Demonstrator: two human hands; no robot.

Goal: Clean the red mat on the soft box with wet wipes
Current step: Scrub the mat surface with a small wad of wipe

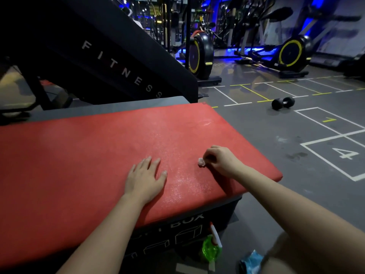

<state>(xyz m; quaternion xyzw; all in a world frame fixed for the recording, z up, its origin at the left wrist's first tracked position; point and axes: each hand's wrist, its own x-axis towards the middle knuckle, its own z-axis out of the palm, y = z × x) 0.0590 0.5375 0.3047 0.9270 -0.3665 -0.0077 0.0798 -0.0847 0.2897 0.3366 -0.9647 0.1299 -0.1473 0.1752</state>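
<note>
**Hands on a red foam mat (79, 155) atop a black soft box (187, 228)**

Pinching a small crumpled white wet wipe (201, 162) in the curled right hand (219, 161), down on the mat near its right edge. Pressing the left hand (145, 178) flat nearby, fingers straight and spread. Below, beside the box, a green plastic spray bottle (211, 248).

This is a gym. Well beyond the right hand (221, 161), a black dumbbell (282, 103) lies on grey rubber flooring (266, 139) painted with white and yellow grid boxes (345, 153), one numbered 4. Farther off stand cardio machines (292, 54) with yellow-rimmed flywheels, blue light glowing beneath them. Beyond the left hand (145, 178) rises a slanted black panel (122, 68) lettered FITNESS. Below both hands, the black padded box (187, 222) reads BOX on its side.
</note>
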